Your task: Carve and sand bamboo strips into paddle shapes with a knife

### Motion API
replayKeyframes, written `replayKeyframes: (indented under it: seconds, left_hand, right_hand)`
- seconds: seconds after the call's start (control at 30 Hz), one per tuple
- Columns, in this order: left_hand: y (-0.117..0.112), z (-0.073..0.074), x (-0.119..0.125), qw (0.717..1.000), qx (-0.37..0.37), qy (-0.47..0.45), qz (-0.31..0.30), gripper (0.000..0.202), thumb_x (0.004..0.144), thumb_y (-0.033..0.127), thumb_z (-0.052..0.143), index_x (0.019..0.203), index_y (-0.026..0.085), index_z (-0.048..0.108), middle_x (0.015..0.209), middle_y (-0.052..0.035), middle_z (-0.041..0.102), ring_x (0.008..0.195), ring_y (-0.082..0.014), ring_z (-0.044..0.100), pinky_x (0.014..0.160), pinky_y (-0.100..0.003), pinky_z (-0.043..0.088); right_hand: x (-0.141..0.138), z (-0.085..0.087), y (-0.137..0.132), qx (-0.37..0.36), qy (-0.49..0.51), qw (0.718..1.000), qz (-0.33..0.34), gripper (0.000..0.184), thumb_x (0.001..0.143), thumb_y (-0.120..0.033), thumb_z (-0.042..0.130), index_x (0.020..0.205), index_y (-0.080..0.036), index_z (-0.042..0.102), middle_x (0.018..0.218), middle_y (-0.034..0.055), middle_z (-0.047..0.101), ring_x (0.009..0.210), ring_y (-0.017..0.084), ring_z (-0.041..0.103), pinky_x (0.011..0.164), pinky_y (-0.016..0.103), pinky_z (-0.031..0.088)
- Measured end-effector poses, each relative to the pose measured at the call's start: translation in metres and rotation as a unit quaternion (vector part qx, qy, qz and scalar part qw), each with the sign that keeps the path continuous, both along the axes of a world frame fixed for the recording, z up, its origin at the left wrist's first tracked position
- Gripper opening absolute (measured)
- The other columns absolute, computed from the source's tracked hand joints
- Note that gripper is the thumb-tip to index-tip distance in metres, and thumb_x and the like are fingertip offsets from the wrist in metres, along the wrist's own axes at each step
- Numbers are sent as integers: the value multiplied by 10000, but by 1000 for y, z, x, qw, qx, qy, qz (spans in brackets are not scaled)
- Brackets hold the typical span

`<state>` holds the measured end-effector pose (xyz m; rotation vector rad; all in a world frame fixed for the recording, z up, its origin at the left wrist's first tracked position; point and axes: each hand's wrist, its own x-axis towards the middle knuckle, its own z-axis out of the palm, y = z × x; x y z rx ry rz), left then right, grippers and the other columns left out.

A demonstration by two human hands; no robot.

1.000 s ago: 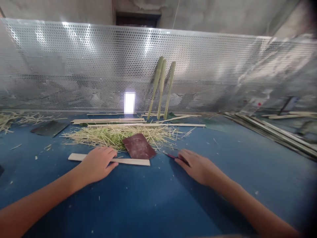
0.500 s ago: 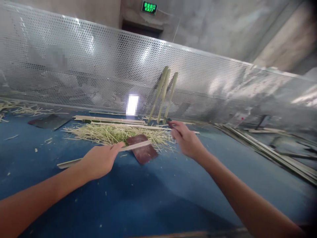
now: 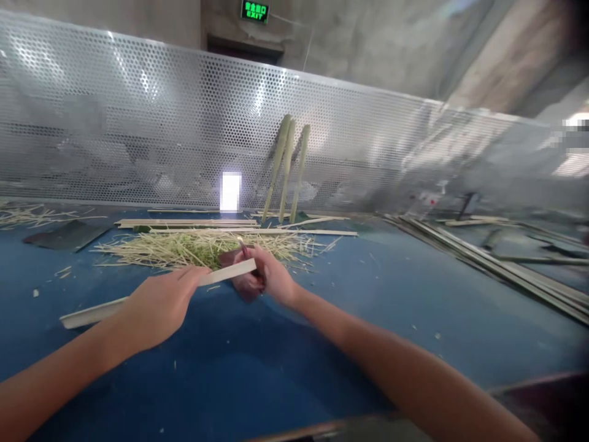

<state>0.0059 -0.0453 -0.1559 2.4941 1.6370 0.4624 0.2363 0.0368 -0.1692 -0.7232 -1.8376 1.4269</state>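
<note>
Here, a pale strip (image 3: 87,314) slants low over the blue table (image 3: 257,368), the left hand (image 3: 159,304) clasped round its middle. Shavings (image 3: 175,245) lie behind. At the strip's right end, the right hand (image 3: 273,277) pinches a thin tool (image 3: 243,248).

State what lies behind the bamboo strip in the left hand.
A dark red sheet, partly covered by the bamboo strip and the right hand, which grips a thin tool; beyond it, a pile of shavings. The sheet's full outline is hidden.
</note>
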Motion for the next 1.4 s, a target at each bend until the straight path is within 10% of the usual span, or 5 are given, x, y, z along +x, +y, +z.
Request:
replayKeyframes:
  seconds: [0.33, 0.83, 1.07, 1.27, 1.4]
  left_hand:
    - [-6, 10, 20, 998, -32, -52, -3, 406, 1009, 422, 256, 1063, 209, 597, 725, -31, 683, 610, -198, 630, 557, -297, 403]
    - [-13, 9, 13, 999, -8, -47, 1, 429, 986, 497, 325, 1198, 210, 563, 865, -55, 741, 672, -214, 669, 584, -298, 427]
    - [-10, -7, 12, 998, 18, 49, -25, 362, 1023, 379, 262, 1048, 202, 577, 790, -53, 716, 628, -210, 660, 517, -278, 383]
    - [3, -25, 7, 993, 49, 82, -65, 332, 1011, 264, 323, 988, 184, 644, 1011, -85, 697, 981, -233, 639, 806, -336, 492]
    - [-6, -3, 10, 991, 68, 96, -63, 278, 979, 228, 404, 1136, 143, 616, 1179, -132, 642, 1098, -265, 578, 909, -391, 465]
  right_hand:
    - [-2, 34, -21, 35, -4, 996, -84, 305, 907, -441, 527, 720, -205, 581, 507, -72, 387, 448, 88, 338, 441, 247, 261]
    - [2, 18, -25, 151, -98, 980, -86, 346, 986, -439, 390, 761, -217, 531, 626, -38, 446, 612, 129, 445, 594, 276, 352]
    - [9, 17, -29, 273, -287, 912, -105, 198, 969, -360, 442, 1010, -211, 566, 933, 49, 652, 783, 172, 569, 673, 298, 398]
    - [19, 18, -20, 297, -336, 889, -91, 263, 977, -324, 406, 974, -196, 635, 999, 102, 688, 836, 211, 603, 697, 319, 404]
    - [24, 18, -14, 300, -359, 879, -87, 232, 939, -313, 455, 914, -198, 654, 906, 94, 698, 767, 220, 601, 655, 323, 384]
